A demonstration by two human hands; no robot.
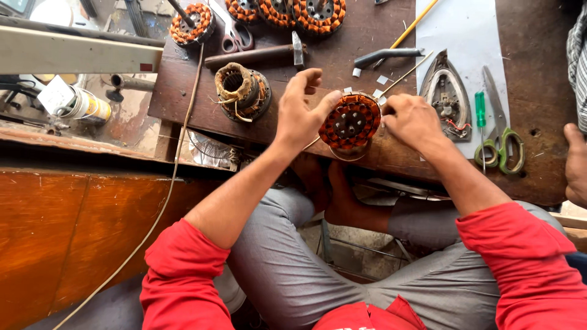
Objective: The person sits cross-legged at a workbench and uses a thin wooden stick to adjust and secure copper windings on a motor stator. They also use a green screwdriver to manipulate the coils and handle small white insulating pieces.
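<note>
Red sleeves and grey trousers fill the bottom of the view; both forearms reach up to the dark brown wooden tabletop [367, 36].

Round motor stator wound with orange-copper coils [350, 123]: sits at the near edge of the tabletop, between the two hands, coil face up.

Left hand [301, 111]: thumb and palm touch the stator's left rim, gripping it from the side; the other fingers are raised and spread above it.

Right hand [412, 121]: fingers curled in, tips pinched at the stator's right rim. Whether they hold anything small there, I cannot tell.

Nearby:
- Older stator with frayed tan windings [243, 91], left of the left hand, apart from it.
- Bare metal soleplate of a clothes iron [448, 95] on a white sheet of paper [465, 30], just right of the right hand.
- Green-handled screwdriver [480, 122] and green-handled scissors [502, 131] beyond the soleplate.
- Hammer with a wooden handle [257, 55] further back.
- More copper-wound stators [287, 11] along the far edge.
- Another person's hand [576, 164] at the right border.
</note>
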